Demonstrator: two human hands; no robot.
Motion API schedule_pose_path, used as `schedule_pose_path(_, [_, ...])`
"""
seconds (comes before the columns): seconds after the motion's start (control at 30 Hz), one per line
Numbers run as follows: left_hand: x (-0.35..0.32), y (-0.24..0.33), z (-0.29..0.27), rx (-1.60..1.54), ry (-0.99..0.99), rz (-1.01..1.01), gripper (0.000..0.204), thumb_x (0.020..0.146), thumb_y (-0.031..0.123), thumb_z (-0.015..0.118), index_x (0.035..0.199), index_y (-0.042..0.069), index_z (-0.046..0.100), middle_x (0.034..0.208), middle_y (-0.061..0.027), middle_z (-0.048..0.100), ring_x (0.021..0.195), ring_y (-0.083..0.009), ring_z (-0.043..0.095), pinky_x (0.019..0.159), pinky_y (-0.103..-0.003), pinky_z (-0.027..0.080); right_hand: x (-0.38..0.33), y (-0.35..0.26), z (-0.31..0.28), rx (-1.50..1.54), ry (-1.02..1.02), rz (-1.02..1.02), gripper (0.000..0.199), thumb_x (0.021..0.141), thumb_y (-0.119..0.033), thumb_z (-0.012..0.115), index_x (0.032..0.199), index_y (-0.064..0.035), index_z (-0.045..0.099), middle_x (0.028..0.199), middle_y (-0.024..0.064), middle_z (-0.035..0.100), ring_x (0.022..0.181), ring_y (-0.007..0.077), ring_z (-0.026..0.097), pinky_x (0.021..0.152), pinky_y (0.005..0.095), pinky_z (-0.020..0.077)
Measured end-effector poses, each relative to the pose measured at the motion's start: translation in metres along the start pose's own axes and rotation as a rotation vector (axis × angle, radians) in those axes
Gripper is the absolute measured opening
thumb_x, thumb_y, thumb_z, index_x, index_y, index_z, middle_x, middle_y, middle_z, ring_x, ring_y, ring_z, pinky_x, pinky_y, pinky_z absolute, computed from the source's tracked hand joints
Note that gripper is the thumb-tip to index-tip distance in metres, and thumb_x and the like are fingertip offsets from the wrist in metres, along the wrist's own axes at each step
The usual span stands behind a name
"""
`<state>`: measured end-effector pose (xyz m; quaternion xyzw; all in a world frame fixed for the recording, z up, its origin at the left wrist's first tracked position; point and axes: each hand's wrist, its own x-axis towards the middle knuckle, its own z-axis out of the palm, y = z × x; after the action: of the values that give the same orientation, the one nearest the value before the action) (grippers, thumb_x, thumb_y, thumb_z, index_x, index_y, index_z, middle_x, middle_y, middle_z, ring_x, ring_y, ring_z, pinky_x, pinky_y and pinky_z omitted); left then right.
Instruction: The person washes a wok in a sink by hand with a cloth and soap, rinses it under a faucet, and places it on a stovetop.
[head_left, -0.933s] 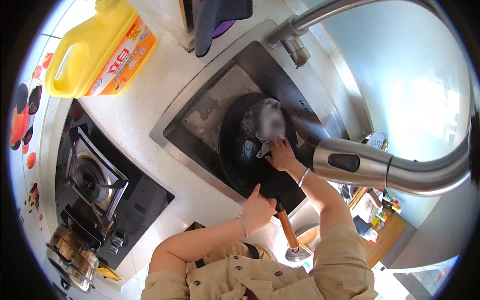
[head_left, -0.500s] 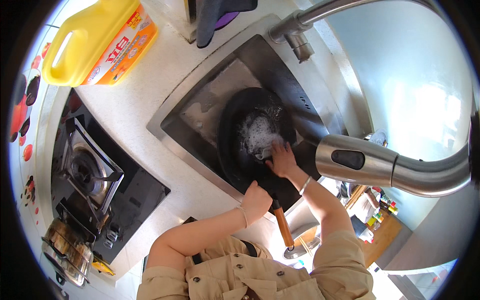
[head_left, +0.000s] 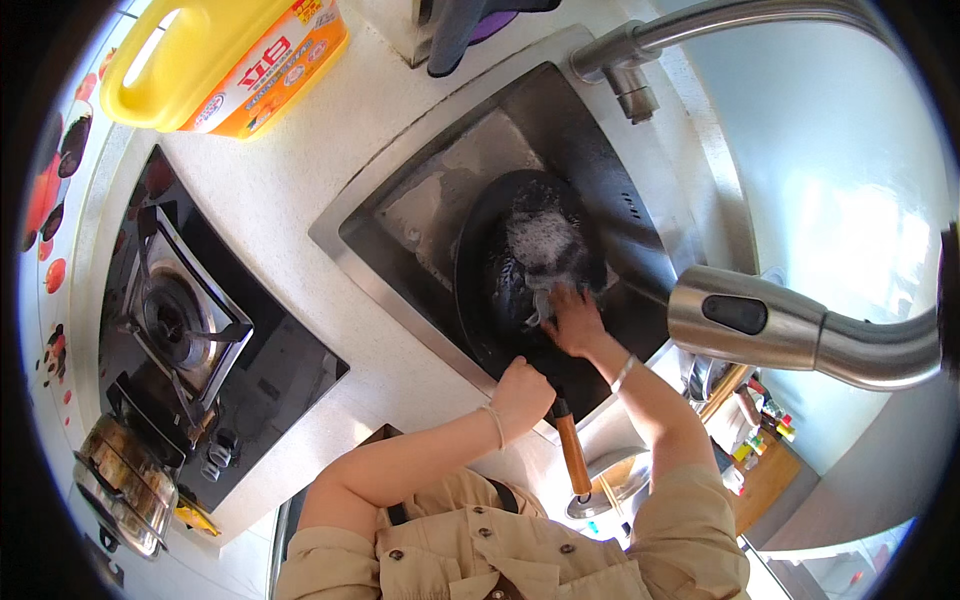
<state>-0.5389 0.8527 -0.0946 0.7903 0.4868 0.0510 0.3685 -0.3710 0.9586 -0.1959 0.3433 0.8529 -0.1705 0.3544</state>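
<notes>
L hand (head_left: pixel 524 390) curled fist-like, elbow bent — R hand (head_left: pixel 576 322) fwd, palm prob. down.

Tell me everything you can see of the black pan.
The pan is round, dark and metal-looking, with a wood-coloured handle on a black collar. It sits in the steel sink, handle toward the bottom of the view. Whitish foam covers part of its glossy inside. The right hand is in it with a pale cloth; the left hand is closed at its near rim.
</notes>
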Motion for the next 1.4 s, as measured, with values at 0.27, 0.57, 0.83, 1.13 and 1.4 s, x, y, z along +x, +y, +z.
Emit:
schedule_pose_path(0.27, [0.0,0.002,0.0,0.009,-0.055,-0.03,0.01,0.07,0.012,0.056,0.064,0.011,0.065,0.057,-0.0065,0.061,0.063,-0.0194,0.062,0.074,-0.033,0.042,0.037,0.028,-0.008,-0.112,0.184,0.016,0.057,0.084,-0.039,0.051,0.125,0.0005,0.044,0.136,0.0183,0.033,0.126,0.0328,0.032,0.107,0.0444,0.0188])
schedule_pose_path(0.57, [-0.003,0.007,0.003,0.048,-0.065,-0.008,0.011,0.071,0.013,0.057,0.065,0.012,0.067,0.059,-0.0046,0.062,0.064,-0.018,0.061,0.071,-0.032,0.041,0.014,0.013,-0.008,-0.115,-0.029,0.043,0.059,0.086,-0.037,0.045,0.132,-0.0003,0.036,0.136,0.0182,0.037,0.127,0.0298,0.032,0.106,0.0431,0.0231])
schedule_pose_path(0.83, [-0.004,0.003,0.004,0.022,0.001,-0.017,0.01,0.07,0.013,0.057,0.064,0.011,0.065,0.059,-0.006,0.062,0.062,-0.0187,0.061,0.07,-0.032,0.041,0.004,0.014,0.002,-0.056,0.03,0.056,0.061,0.085,-0.036,0.049,0.134,-0.0035,0.033,0.137,0.0199,0.033,0.126,0.0322,0.033,0.105,0.0415,0.0249])
schedule_pose_path(1.13, [-0.004,0.005,-0.001,0.036,-0.006,-0.001,0.009,0.07,0.012,0.058,0.066,0.011,0.066,0.059,-0.0052,0.062,0.064,-0.0188,0.061,0.072,-0.032,0.041,0.031,0.004,-0.015,-0.126,0.028,0.144,0.058,0.084,-0.033,0.052,0.132,-0.0074,0.035,0.135,0.0176,0.035,0.127,0.0306,0.033,0.105,0.0464,0.0246])
schedule_pose_path(1.4, [-0.006,0.002,0.001,0.018,-0.023,-0.012,0.009,0.071,0.012,0.059,0.067,0.012,0.066,0.061,-0.0062,0.063,0.065,-0.0192,0.062,0.073,-0.033,0.042,0.004,0.014,0.002,-0.086,-0.058,0.136,0.053,0.085,-0.032,0.049,0.131,-0.006,0.039,0.136,0.0138,0.037,0.129,0.0294,0.029,0.104,0.0456,0.0249])
